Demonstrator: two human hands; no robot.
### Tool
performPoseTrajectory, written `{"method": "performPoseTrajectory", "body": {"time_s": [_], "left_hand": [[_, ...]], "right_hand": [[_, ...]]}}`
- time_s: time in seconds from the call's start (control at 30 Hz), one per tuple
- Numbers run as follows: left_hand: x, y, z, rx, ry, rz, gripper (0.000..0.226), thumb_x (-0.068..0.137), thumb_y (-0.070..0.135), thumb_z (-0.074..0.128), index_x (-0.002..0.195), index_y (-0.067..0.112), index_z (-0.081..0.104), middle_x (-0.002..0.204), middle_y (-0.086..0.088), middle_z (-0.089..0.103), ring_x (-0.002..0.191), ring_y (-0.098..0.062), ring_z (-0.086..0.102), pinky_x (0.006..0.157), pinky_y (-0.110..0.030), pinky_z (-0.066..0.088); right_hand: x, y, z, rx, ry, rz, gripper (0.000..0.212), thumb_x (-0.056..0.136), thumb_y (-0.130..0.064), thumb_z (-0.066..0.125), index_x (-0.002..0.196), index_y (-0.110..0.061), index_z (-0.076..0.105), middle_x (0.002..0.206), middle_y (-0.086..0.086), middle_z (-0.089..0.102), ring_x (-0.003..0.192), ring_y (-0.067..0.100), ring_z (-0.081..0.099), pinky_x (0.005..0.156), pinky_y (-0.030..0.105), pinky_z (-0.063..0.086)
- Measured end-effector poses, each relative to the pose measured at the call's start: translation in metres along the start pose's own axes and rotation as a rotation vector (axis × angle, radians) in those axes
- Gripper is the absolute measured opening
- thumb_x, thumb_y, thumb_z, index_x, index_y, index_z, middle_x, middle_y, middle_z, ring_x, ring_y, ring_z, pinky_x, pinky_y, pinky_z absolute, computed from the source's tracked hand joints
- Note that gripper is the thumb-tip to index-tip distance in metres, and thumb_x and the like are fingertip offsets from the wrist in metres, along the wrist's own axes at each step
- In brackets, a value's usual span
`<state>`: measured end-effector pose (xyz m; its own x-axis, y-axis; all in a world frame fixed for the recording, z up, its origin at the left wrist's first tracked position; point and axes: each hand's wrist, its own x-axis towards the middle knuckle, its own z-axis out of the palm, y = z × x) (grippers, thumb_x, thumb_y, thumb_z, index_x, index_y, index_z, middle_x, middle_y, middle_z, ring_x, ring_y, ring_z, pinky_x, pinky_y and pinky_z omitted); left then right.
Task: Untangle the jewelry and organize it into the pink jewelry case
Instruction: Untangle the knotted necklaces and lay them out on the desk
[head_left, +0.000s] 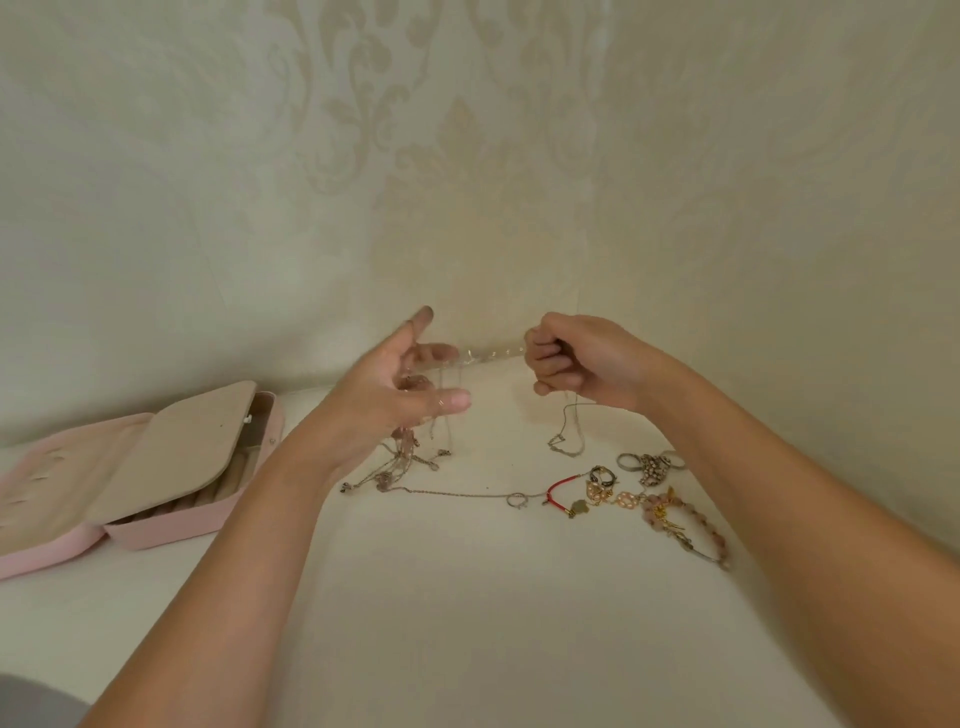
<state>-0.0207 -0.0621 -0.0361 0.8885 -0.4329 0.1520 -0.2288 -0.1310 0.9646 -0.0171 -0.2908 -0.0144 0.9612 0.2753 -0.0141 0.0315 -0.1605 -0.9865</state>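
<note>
Thin chain (493, 354) pulled out level between the two hands, raised above the worktop (467, 597) close to its back edge; blurred, links not readable. Left hand (395, 389): palm turned inward, fingers (434, 353) straight and spread, index pointing up, thumb out toward the right. The chain's left end lies over these fingers, and I cannot tell whether any of them pinches it. Tangle of chains (410, 452), pinkish and silver, hangs below the same hand and trails onto the worktop just under it. From the tangle a long single chain runs right along the surface to a small ring (517, 500). Right hand (576, 364): fingers (545, 358) curled tight into a fist, gripping the chain's other end. A loose loop of chain (566, 436) drops from under the fist, its low end at or just above the surface. Remaining jewelry lies toward the worktop's right edge, under the right forearm: red cord bracelet (563, 484), gold pieces (608, 493) touching it, a silver cluster with rings (649, 465) behind, and a pink bead bracelet (701, 525) nearest the edge. Pink jewelry case (171, 525) sits at the left edge, well apart from the pile, open; a beige inner flap (182, 452) lies tilted over its padded rolls. Patterned cream wall (467, 156) rises behind the back edge.
</note>
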Motion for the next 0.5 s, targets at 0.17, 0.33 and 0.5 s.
{"method": "performPoseTrajectory", "body": {"time_s": [0.17,0.33,0.5], "left_hand": [[0.0,-0.003,-0.002,0.086,0.023,0.028,0.113,0.064,0.018,0.081,0.15,0.04,0.011,0.107,0.006,0.067,0.06,-0.01,0.039,0.056,-0.014,0.041],[0.003,-0.007,-0.012,0.181,0.092,0.058,0.11,0.068,0.016,0.082,0.15,0.042,0.013,0.103,0.005,0.068,0.054,-0.008,0.034,0.064,-0.016,0.044],[0.004,-0.008,-0.01,0.206,0.088,0.085,0.107,0.069,0.013,0.082,0.147,0.046,0.018,0.107,0.007,0.062,0.054,-0.008,0.034,0.063,-0.014,0.043]], "right_hand": [[0.001,0.005,-0.024,0.011,0.114,0.039,0.033,0.091,-0.01,0.031,0.062,-0.022,0.021,0.055,-0.005,0.018,0.043,0.008,0.013,0.036,0.017,0.02],[-0.006,0.005,-0.057,0.013,0.372,-0.002,0.03,0.089,-0.011,0.034,0.06,-0.02,0.029,0.056,-0.003,0.021,0.043,0.008,0.013,0.04,0.023,0.009],[0.005,0.014,-0.044,-0.385,0.481,0.029,0.028,0.098,-0.016,0.044,0.072,-0.012,0.056,0.057,-0.001,0.053,0.037,0.006,0.033,0.042,0.018,0.023]]}}
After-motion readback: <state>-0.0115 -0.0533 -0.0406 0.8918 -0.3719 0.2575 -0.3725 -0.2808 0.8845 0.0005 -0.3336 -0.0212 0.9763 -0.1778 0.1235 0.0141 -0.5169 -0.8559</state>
